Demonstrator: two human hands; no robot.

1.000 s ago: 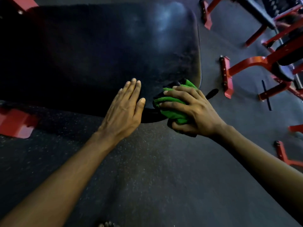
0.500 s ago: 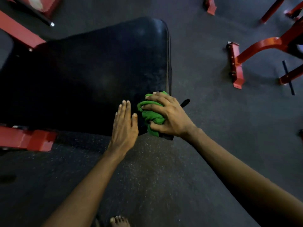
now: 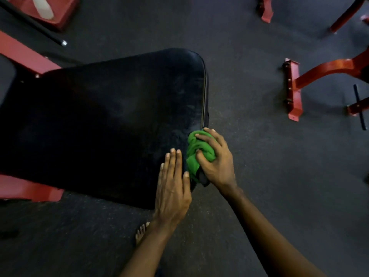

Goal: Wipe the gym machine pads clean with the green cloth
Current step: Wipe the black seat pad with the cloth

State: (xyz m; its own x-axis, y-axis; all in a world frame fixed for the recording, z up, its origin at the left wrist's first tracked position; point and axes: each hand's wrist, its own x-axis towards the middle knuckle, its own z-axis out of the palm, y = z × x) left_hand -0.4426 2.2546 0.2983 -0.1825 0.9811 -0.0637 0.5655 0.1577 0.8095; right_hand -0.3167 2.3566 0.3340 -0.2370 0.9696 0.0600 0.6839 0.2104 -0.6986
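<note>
Left of frame, the broad black vinyl machine pad (image 3: pixel 99 120) carries my left hand (image 3: pixel 171 188), flat, fingers straight, bracing. Just right, the bunched green cloth (image 3: pixel 196 151) sits on the pad's right edge, clutched by my right hand (image 3: pixel 217 160); I'd press firmly, sweeping along that seam.

green cloth (image 3: pixel 200 151) bunched up, pressed on near right corner of black machine pad (image 3: pixel 111 120), pad dusty, tilted.

A bright green cloth (image 3: pixel 196 154) sits on a black pad (image 3: pixel 103 120). Red machine frames (image 3: pixel 293 90) stand at two o'clock on the speckled dark grey floor (image 3: pixel 259 176).
</note>
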